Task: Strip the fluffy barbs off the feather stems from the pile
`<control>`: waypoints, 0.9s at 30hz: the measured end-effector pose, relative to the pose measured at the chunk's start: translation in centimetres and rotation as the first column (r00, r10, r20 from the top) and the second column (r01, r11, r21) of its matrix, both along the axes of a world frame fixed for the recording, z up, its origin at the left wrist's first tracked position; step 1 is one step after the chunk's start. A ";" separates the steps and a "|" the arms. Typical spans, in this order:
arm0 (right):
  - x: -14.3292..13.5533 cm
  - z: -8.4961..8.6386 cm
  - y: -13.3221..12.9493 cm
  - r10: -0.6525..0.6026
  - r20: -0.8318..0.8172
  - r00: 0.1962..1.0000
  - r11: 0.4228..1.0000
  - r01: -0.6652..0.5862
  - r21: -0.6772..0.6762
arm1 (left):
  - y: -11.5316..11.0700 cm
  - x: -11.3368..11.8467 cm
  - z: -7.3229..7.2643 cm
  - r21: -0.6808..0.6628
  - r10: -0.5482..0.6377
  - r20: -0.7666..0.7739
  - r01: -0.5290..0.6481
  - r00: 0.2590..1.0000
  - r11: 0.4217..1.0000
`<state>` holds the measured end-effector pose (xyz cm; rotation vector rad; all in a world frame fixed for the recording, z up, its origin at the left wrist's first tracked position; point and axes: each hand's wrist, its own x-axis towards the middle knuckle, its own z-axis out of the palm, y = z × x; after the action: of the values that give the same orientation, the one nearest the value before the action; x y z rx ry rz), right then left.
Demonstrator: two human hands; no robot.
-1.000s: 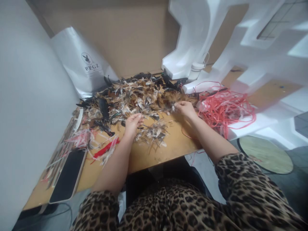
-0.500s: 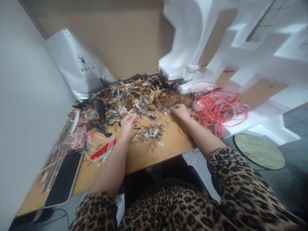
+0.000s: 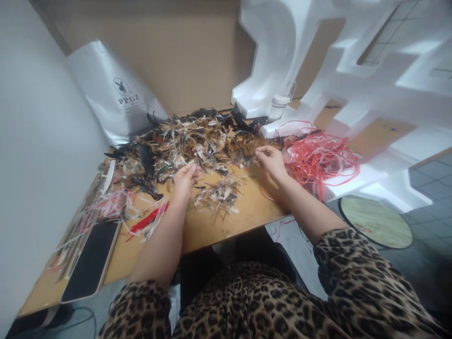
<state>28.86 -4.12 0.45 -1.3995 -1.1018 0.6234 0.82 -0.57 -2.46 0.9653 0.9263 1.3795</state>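
Note:
A wide heap of brown, white and black feathers (image 3: pixel 197 136) covers the back of the wooden table (image 3: pixel 212 230). At the heap's front edge my left hand (image 3: pixel 185 180) is closed, fingertips together; whatever they hold is too small to make out. My right hand (image 3: pixel 271 162) is at the heap's right end, thumb and forefinger pinched beside brown feathers. I cannot tell whether a feather is between them. A smaller pile of pale feathers (image 3: pixel 222 193) lies between the hands, nearer the table's front edge.
Tangled red plastic ribbon (image 3: pixel 318 157) lies right of my right hand, beside white foam pieces (image 3: pixel 374 176). A white jar (image 3: pixel 278 107) stands behind. On the left are a phone (image 3: pixel 90 259), a red strip (image 3: pixel 148 219), thin sticks (image 3: pixel 76 226) and a white bag (image 3: pixel 113 94).
My right hand has lifted slightly and turned, its fingers moving a little up and right. My left hand has shifted slightly left. The feather piles look the same.

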 end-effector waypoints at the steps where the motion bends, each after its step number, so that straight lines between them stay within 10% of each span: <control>1: -0.3 0.2 0.1 0.022 0.017 1.000 1.000 -0.022 0.015 | 0.0 0.0 0.1 -0.001 0.007 0.004 -0.007 1.000 1.000; 5: -1.2 0.1 1.7 0.021 0.306 0.952 0.997 -0.041 0.058 | 0.3 -0.4 0.5 0.011 0.049 0.031 -0.049 0.998 0.999; 13: -1.5 -0.9 5.5 0.072 0.790 0.609 0.990 0.055 -0.132 | 1.3 -1.6 0.3 0.012 0.144 0.128 -0.146 0.981 0.989; 21: -2.7 0.6 5.7 -0.051 0.750 0.660 0.995 0.095 -0.016 | 1.8 -1.9 0.2 -0.009 0.164 0.161 -0.165 0.973 0.986; 27: -6.9 1.7 4.0 0.119 0.739 0.663 0.985 -0.175 -0.001 | 1.6 -1.8 0.3 0.028 0.178 0.117 -0.183 0.977 0.983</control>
<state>21.92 -0.17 2.19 -1.5484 -1.8829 0.0848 -0.94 1.04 -2.13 0.8371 0.9217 1.5944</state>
